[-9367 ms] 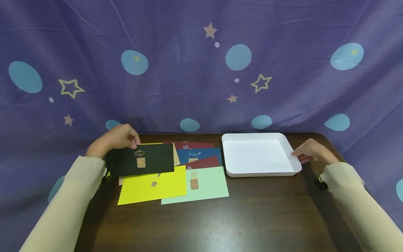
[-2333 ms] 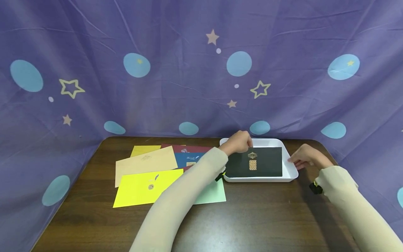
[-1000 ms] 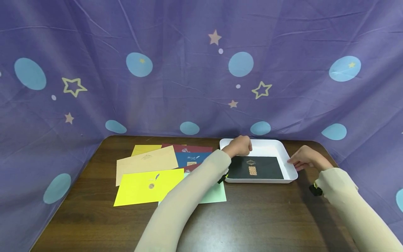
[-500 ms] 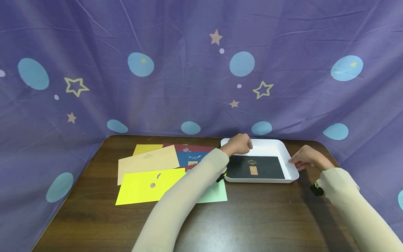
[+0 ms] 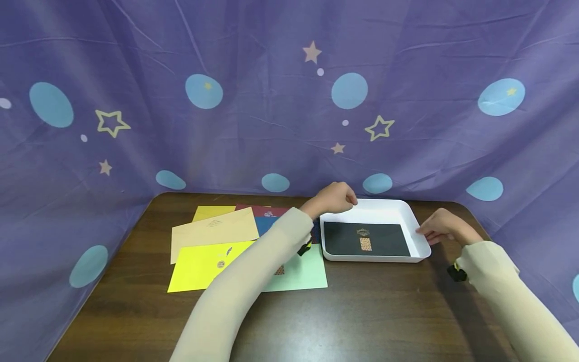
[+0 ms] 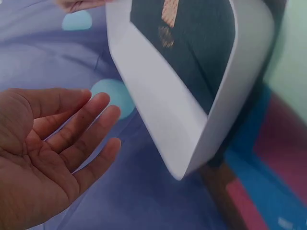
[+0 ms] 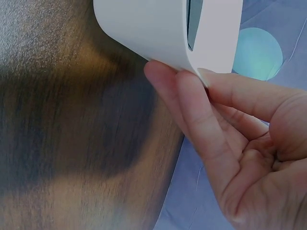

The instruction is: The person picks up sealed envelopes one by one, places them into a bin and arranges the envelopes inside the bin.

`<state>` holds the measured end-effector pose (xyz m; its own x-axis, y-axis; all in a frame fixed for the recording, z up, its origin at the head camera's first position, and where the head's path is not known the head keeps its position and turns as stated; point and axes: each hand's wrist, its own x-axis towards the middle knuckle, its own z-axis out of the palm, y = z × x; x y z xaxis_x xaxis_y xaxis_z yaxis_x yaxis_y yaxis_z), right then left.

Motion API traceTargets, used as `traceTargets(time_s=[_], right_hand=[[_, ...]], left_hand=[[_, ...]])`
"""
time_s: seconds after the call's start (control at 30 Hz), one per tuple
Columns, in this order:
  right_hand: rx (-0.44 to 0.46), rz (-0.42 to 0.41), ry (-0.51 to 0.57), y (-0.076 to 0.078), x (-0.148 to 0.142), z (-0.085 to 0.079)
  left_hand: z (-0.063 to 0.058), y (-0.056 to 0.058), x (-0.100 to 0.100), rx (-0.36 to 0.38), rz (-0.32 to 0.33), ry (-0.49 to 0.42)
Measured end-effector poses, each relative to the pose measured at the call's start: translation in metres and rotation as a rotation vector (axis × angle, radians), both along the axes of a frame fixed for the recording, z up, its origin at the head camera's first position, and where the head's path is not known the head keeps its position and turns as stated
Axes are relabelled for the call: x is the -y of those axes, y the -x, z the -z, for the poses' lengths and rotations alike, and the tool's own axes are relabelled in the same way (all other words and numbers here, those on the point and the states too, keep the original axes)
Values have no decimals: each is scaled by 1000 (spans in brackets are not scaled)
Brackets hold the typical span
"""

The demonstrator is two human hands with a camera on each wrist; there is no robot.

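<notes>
Currently the right hand [image 5: 441, 224] grips the white tray [image 5: 371, 213] at its right rim, thumb on the inside and fingers on the outside. Over the tray's far left corner hangs the left hand [image 5: 335, 197], holding nothing, its fingers loosely bent and a little spread, apart from the tray wall. Inside the tray a dark envelope [image 5: 384, 240] lies flat along the near side, face up, bearing a gold emblem and a patterned patch. Left of the tray, overlapping envelopes cover part of the worktop [image 5: 339, 311]: nearest the tray's near left corner is a mint green envelope [image 5: 300, 274], with a maroon envelope [image 5: 253, 211] and a blue envelope [image 5: 264, 225] behind it. Farther left of the tray, a bright yellow envelope [image 5: 199, 266] overlaps a cream envelope [image 5: 194, 239]. Behind the tray hangs a purple curtain [image 5: 271, 115]. The left sleeve [image 5: 235, 286] partly hides the envelopes.
</notes>
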<state>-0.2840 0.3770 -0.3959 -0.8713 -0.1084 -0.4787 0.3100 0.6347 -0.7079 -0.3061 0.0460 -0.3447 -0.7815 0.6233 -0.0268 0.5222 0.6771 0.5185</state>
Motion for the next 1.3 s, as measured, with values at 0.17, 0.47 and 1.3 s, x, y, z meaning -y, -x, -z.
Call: traceTargets(time_s=[0.17,0.47,1.3], right_hand=[[-5,-1,-17,0,-1,0],[8,-9,-7,1,-1,-1],[-2,-22,-14,0,2,-2]], left_hand=[[-14,-1,24,43,19,-46],[-37,-13,64,32,20,-51],[-17,-32,180,147,-62,98]])
